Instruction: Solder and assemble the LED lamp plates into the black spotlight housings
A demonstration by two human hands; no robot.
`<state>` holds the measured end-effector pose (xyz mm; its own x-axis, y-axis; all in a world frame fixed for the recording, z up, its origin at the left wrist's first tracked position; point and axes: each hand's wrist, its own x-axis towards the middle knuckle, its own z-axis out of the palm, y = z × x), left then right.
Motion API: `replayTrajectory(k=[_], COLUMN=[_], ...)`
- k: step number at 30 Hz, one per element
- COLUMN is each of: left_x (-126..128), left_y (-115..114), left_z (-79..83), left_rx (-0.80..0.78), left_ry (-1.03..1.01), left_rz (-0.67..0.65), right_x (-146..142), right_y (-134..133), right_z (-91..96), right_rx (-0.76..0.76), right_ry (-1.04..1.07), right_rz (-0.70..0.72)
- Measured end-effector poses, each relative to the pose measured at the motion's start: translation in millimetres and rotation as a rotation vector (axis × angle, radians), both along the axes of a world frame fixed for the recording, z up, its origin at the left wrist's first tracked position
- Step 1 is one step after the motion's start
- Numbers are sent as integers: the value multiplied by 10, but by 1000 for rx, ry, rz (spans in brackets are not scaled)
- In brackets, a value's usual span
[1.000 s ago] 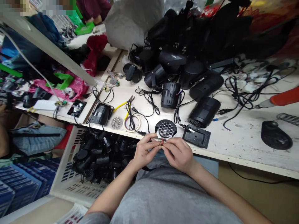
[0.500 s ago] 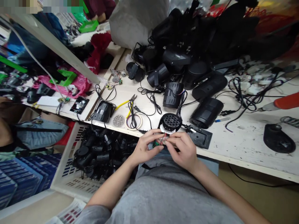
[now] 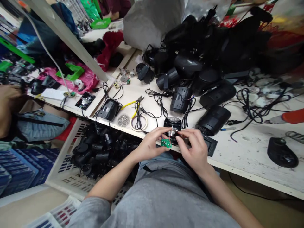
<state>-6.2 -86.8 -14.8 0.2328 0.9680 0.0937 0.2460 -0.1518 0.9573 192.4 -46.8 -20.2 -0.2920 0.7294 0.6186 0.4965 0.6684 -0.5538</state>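
Observation:
At the front edge of the bench, my left hand point(image 3: 150, 144) pinches a small green circuit board point(image 3: 166, 143) between thumb and fingers. A red wire runs from the board up to a round black lamp head point(image 3: 173, 122), tilted so that its inner side shows. My right hand point(image 3: 194, 147) has its fingertips on the right side of this lamp head, thumb and fingers bent around its edge. A flat black plate point(image 3: 210, 145) lies partly hidden behind my right hand.
Yellow-handled pliers point(image 3: 135, 104), a dish of small screws point(image 3: 123, 120) and a tape roll point(image 3: 140, 123) lie to the left. Black lamp housings point(image 3: 213, 121) and cables crowd the back. A white crate point(image 3: 57, 171) stands below; another person's arm point(image 3: 8, 101) is at far left.
The lamp head has turned, hiding its honeycomb front. The green board now shows plainly in my left hand. My hands have moved slightly apart, and the view has shifted a little.

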Motion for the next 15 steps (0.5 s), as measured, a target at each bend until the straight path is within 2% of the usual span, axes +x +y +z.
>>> replayTrajectory(k=[3,5,7,10,11,13,15], left_x=[27,40,49,66,73,88,106], left_y=[-45,-85,-126,-171,-179,-192,-201], left_z=[34,72,109,144,148,145,129], left_rx=[96,107,77,20,4,-20,-34], left_ry=[140,212,267,313,324,340,356], left_rz=[2,22,60,105,113,126,142], right_x=[193,430,720,1123,1216,1314,1307], right_y=[-220,-441,-671,-895,-913,-862,-734], right_z=[43,-52,-281,-778,-942,-1210,-1369], right_rx=[59,47,-31,-268,-366,-450,-514], right_ry=[-34,-75,-125,-340,-451,-545,-609], right_rz=[40,133,133,8,-43,-84,-115])
